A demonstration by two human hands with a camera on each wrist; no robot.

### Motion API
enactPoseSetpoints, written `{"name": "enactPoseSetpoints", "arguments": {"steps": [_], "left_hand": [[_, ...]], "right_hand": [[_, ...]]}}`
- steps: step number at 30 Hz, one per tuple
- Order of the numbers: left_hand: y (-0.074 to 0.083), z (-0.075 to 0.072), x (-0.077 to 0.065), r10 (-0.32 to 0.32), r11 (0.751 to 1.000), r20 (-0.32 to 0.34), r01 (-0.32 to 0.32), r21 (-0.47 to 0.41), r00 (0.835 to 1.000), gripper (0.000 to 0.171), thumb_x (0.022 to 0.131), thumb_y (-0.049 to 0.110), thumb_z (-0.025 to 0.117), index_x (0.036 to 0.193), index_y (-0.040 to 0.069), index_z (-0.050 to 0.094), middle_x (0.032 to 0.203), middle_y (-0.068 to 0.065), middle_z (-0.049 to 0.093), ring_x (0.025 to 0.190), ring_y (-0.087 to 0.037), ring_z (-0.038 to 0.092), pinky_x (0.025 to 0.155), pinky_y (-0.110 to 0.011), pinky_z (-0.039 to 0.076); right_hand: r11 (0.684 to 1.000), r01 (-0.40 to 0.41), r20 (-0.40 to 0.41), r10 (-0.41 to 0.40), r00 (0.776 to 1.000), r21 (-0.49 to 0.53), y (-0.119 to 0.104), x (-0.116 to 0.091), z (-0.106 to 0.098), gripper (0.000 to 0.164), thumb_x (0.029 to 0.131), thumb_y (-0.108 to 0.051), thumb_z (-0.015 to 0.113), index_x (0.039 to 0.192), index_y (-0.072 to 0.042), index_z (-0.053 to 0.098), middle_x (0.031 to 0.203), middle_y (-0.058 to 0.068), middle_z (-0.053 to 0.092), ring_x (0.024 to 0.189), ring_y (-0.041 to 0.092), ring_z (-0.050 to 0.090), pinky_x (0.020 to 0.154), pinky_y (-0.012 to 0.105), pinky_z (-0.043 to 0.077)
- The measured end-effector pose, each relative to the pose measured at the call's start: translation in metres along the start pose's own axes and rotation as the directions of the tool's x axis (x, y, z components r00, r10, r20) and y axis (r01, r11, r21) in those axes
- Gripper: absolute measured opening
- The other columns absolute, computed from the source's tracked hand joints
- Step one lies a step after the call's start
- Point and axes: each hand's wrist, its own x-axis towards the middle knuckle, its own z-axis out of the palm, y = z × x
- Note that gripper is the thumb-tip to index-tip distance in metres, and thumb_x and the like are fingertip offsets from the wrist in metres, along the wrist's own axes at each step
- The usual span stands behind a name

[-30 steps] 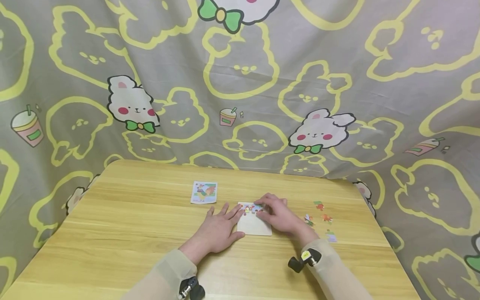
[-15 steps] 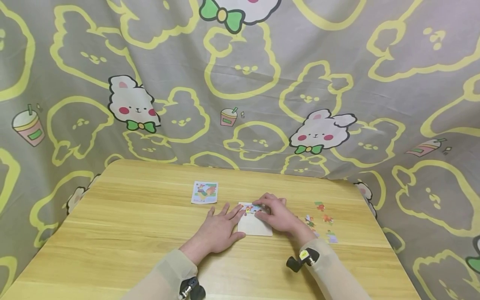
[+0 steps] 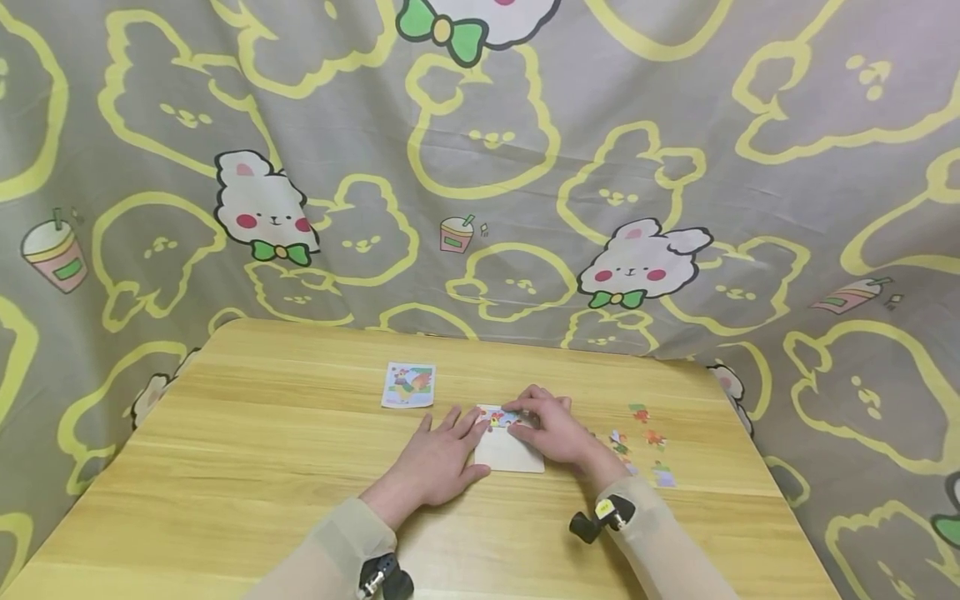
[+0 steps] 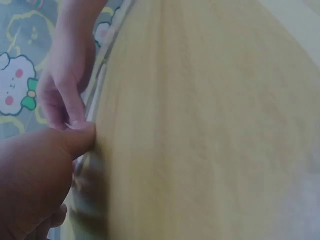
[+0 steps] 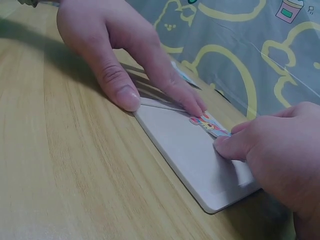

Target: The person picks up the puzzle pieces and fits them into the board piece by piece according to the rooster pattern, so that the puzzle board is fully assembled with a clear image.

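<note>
- Card [image 3: 408, 385] leftmost on desk [image 3: 225, 450], picture side up, bird print showing; probably kept in sight as reference. Papery, near-square, edges slightly wavy.
- Left grip [image 3: 441, 465], bare hand: fingers straight, spread, grasping nothing. Thumb at near-left corner of white board [image 3: 510, 454], fingertips on left end of puzzle strip [image 3: 497, 417], presumably so neither slides.
- White board flat between hands, near part bare. Smooth, squarish, rounded corners.
- Puzzle strip lies along board's far edge, partly covered by fingers. Bright print, knobbed edge, seams too small to judge.
- Right grip [image 3: 553, 429]: pinching strip's right part, thumb on near side, fingers on far side; likely squaring pieces against each other.
- Loose pieces [image 3: 655, 437] right of right hand, spread out, seemingly for easy picking. Flat, printed, tabbed; some hidden by forearm.
- Desk: pale wood grain, low sheen.
</note>
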Motion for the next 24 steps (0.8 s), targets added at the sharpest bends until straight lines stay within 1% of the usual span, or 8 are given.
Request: {"name": "enactPoseSetpoints", "arguments": {"steps": [4, 8, 13, 16, 24], "left_hand": [[0.005, -0.004, 0.003, 0.007, 1.000, 0.001, -0.007, -0.005, 1.000, 0.075, 0.106, 0.061, 0.051, 0.164, 0.014, 0.042, 0.172, -0.005, 0.030, 0.156, -0.035, 0.029, 0.118, -0.068, 0.030], [0.009, -0.004, 0.008, 0.012, 1.000, -0.002, -0.012, -0.015, 1.000, 0.076, 0.107, 0.060, 0.050, 0.165, 0.012, 0.040, 0.171, -0.006, 0.031, 0.156, -0.035, 0.029, 0.118, -0.067, 0.030], [0.012, -0.003, 0.013, -0.012, 1.000, 0.027, 0.013, -0.019, 1.000, 0.077, 0.107, 0.060, 0.049, 0.166, 0.012, 0.037, 0.171, -0.005, 0.032, 0.156, -0.034, 0.030, 0.120, -0.064, 0.029], [0.012, -0.002, 0.014, -0.022, 0.999, 0.041, 0.023, -0.028, 0.999, 0.077, 0.107, 0.060, 0.049, 0.166, 0.012, 0.037, 0.172, -0.004, 0.031, 0.157, -0.034, 0.029, 0.120, -0.064, 0.029], [0.011, -0.001, 0.015, -0.031, 0.999, 0.052, 0.033, -0.024, 0.998, 0.078, 0.107, 0.062, 0.049, 0.166, 0.012, 0.038, 0.172, -0.004, 0.030, 0.156, -0.034, 0.030, 0.120, -0.064, 0.029]], "right_hand": [[1.000, 0.008, -0.002, -0.008, 1.000, -0.003, 0.001, 0.000, 0.000, 0.033, 0.099, -0.025, 0.077, 0.131, -0.019, 0.075, 0.115, -0.012, 0.059, 0.102, 0.015, 0.049, 0.092, 0.043, 0.026], [1.000, 0.022, -0.009, -0.022, 1.000, -0.001, 0.001, 0.001, 0.001, 0.033, 0.099, -0.024, 0.077, 0.131, -0.017, 0.075, 0.116, -0.012, 0.059, 0.104, 0.014, 0.050, 0.092, 0.045, 0.026], [0.999, 0.035, -0.011, -0.035, 0.999, 0.006, -0.001, -0.001, 0.000, 0.034, 0.099, -0.025, 0.077, 0.132, -0.014, 0.075, 0.118, -0.009, 0.059, 0.109, 0.017, 0.050, 0.094, 0.047, 0.025], [0.999, 0.038, -0.015, -0.038, 0.999, -0.007, -0.001, -0.002, 0.000, 0.035, 0.100, -0.024, 0.077, 0.132, -0.012, 0.075, 0.117, -0.007, 0.058, 0.110, 0.017, 0.050, 0.093, 0.046, 0.025], [0.995, 0.065, -0.012, -0.066, 0.998, -0.078, -0.004, -0.003, -0.001, 0.036, 0.102, -0.026, 0.073, 0.135, -0.009, 0.074, 0.115, -0.006, 0.055, 0.103, 0.015, 0.049, 0.089, 0.045, 0.024]]}}
